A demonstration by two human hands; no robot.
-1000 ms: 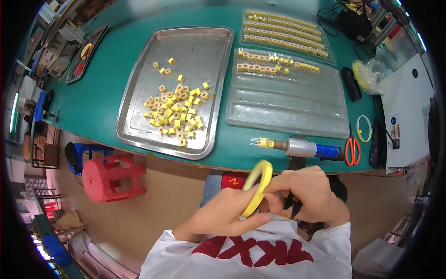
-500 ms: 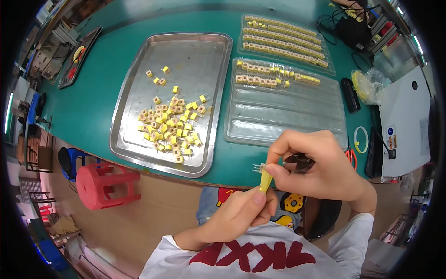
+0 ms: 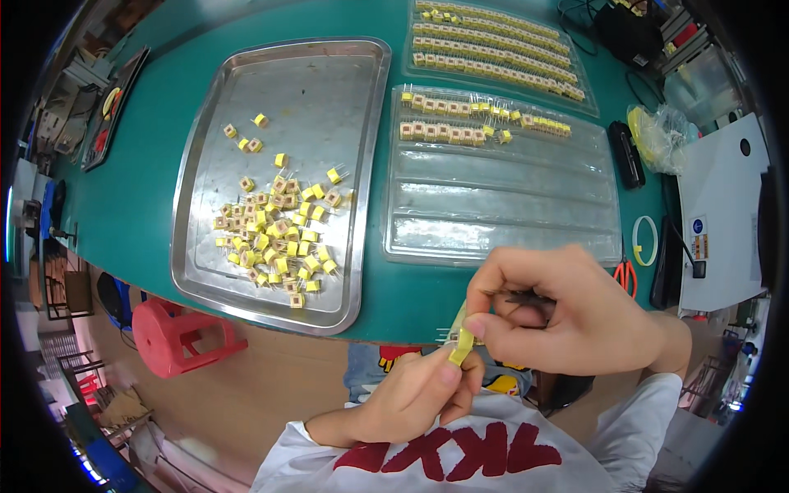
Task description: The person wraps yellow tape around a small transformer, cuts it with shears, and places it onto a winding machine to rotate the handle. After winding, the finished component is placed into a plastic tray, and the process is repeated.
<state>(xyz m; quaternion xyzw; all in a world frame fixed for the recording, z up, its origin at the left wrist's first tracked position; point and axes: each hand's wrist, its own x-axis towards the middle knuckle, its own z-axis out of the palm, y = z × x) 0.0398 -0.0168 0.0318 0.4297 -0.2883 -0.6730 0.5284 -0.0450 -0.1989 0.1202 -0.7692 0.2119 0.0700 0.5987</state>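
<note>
Green bench [image 3: 403, 304] is edged beyond the hands. By closed pinch grips of the left hand [image 3: 411, 396] and right hand [image 3: 575, 311], a yellow tape strip [image 3: 462, 353] is held, a small pinned component [image 3: 453, 336] against it, now nearer the left fingertips. Farther, open grooves are left in a clear ridged plastic tray [image 3: 509, 207].
</note>
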